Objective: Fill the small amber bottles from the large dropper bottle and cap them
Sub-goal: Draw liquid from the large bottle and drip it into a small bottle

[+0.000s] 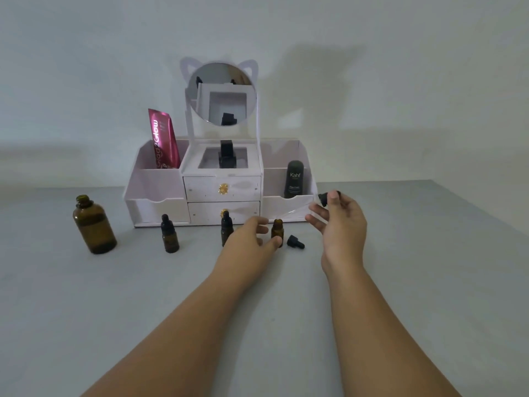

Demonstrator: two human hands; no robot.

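Dropper (315, 206) pinched at its black bulb in right hand (340, 224), glass tube slanting down-left toward open small amber bottle (277, 229), tip above and just right of its mouth. Left hand (252, 239) nearer, fingers narrowly curled about that upright bottle, thumb touching its base; loose cap (295, 242) lying just right of it, two capped bottles (169, 234) (226, 229) left of it, large bottle (93, 224) uncapped well left. Judged next: tube tip brought over the mouth, axis swung toward vertical.
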